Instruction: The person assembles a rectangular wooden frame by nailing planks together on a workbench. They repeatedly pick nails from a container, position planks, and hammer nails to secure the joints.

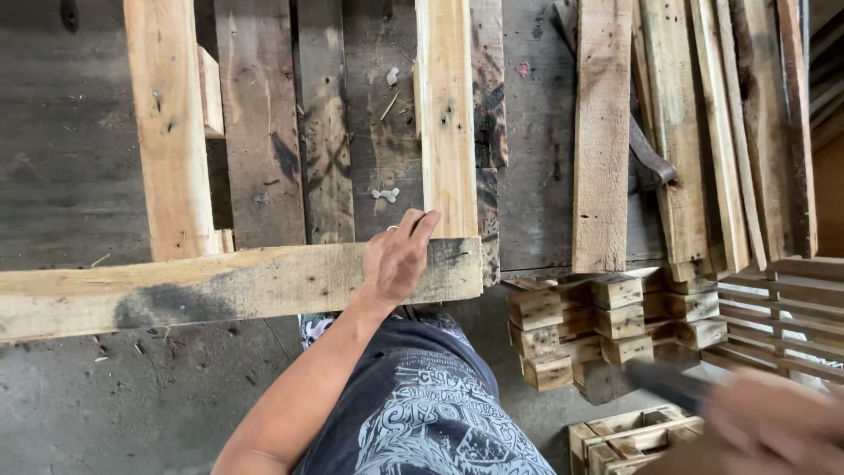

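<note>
Your left hand (397, 259) lies palm down on the near cross plank (220, 286) of the pallet frame, fingers curled over its far edge, just where the upright plank (447, 114) meets it. Your right hand (774, 427) is blurred at the lower right; it seems closed around a dark tool (664, 383), though the blur hides the grip. Between your hands, on the concrete floor (132, 405), sits a stack of small wooden blocks (607, 321). Loose boards (694, 132) lie beyond them.
</note>
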